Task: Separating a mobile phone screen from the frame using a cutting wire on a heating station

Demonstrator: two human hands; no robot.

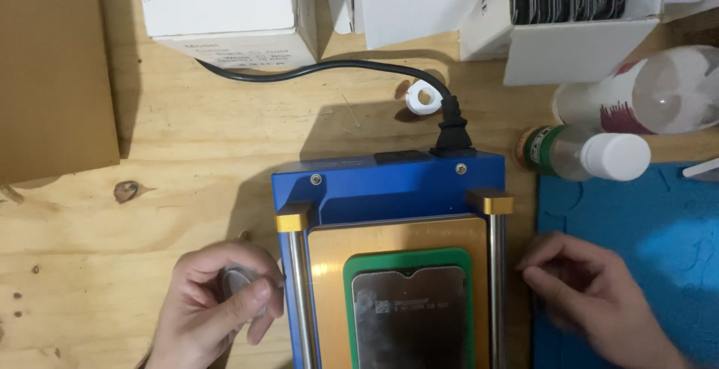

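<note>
- Here my left hand (217,301) sits low on the desk (187,159), just left of the blue machine (389,189), knuckles up and wrist out of the bottom edge.
- Its fingers (255,294) are curled together and clamped on a small clear round thing (238,283), thumb pressed across its front; most of that thing is hidden, so I cannot tell what it is.
- My right hand (592,294) lies on the other side of the machine, palm down on the edge of the blue mat (659,249), reaching in toward the right steel rail (496,286).
- Its fingers (547,275) are bent and close together, tips just beside the rail; whether they pinch anything I cannot tell.
- Between my hands the machine carries a gold plate (329,264) with a green mat (352,279) on it, and a dark phone screen (408,316) lies flat inside the green mat.
- A black power cord (314,68) plugs into the machine's back edge, with a small white ring (425,99) beside the plug.
- Two open white boxes (569,39) at the top right of the desk hold rows of dark flat parts standing on edge.
- A closed white box (225,9) stands at the top left, and a brown cardboard sheet (52,69) lies at the far left.
- A clear bottle with a white cap (592,155) lies on its side near the mat, a second clear bottle (659,92) just behind it.
</note>
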